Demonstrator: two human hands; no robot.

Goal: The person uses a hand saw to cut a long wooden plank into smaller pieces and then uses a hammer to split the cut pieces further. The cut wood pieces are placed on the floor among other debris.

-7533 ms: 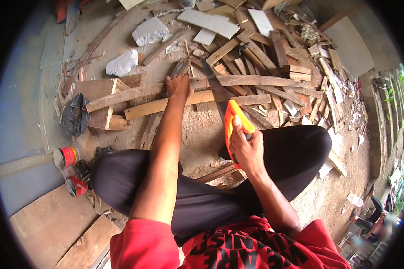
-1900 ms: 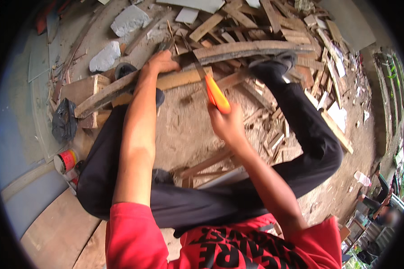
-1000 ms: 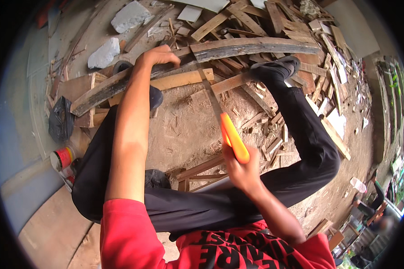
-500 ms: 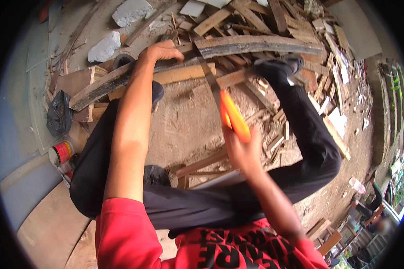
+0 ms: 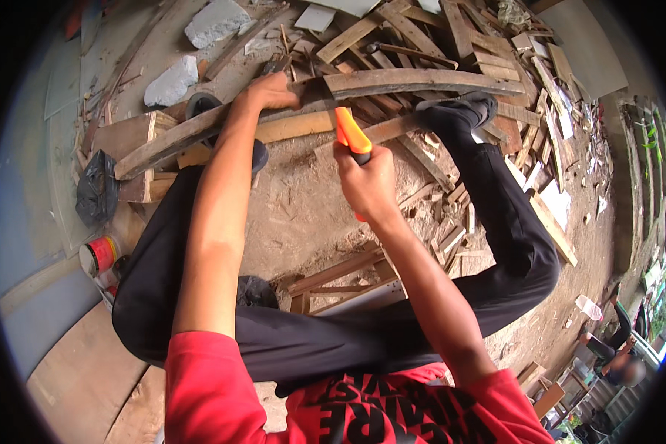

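Observation:
A long weathered wooden plank (image 5: 429, 80) lies crosswise in front of me, with its left end (image 5: 144, 155) near a stack of wood. My left hand (image 5: 272, 91) presses down on it, fingers curled over its edge. Closed round the grip of a handsaw with an orange and black handle (image 5: 354, 133) is my right hand (image 5: 368, 177), just on my side of the plank. The saw's blade crosses the plank a little right of my left hand, and most of the blade is hidden.
A pile of wood offcuts (image 5: 422, 37) spreads beyond the plank and to the right. Broken concrete chunks (image 5: 172, 80) lie at far left. Nearer are a black plastic bag (image 5: 98, 189) and a paint can (image 5: 100, 253). Another person (image 5: 621, 362) is at lower right.
My right hand has pushed the saw away from me, so its handle is now close to the plank and less blade shows. My left hand stays on the plank, barely shifted.

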